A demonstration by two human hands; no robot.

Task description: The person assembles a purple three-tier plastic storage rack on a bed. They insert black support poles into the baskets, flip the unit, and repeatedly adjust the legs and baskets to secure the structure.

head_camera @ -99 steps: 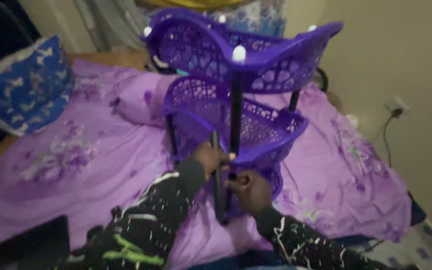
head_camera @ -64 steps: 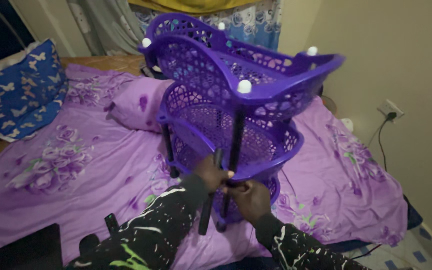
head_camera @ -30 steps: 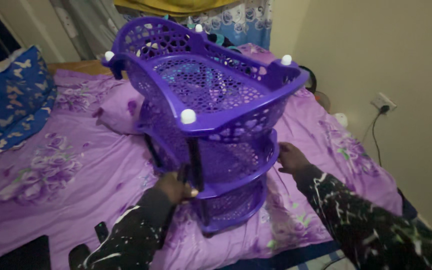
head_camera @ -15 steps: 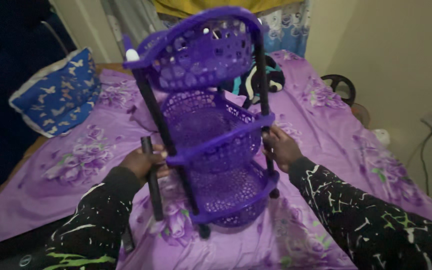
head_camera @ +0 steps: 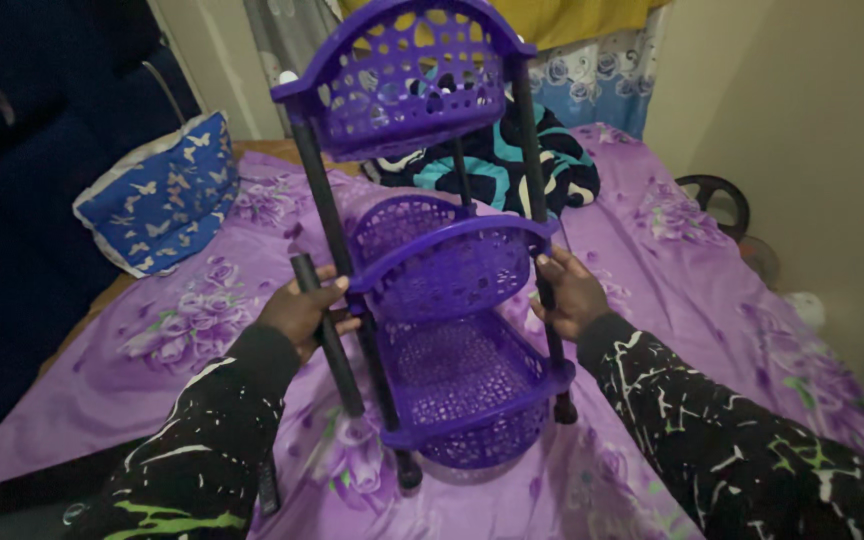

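purple three-tier basket rack (head_camera: 432,270) upright on bed (head_camera: 652,230), feet on the sheet | left hand (head_camera: 302,312) grip clamped on loose black pole (head_camera: 327,335) and front post | right hand (head_camera: 569,292) grip closed on right post, steadying rack from both sides

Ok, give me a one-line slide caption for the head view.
Both hands steady a purple three-tier plastic basket rack on a purple floral bedsheet; left hand also grips a loose black pole.
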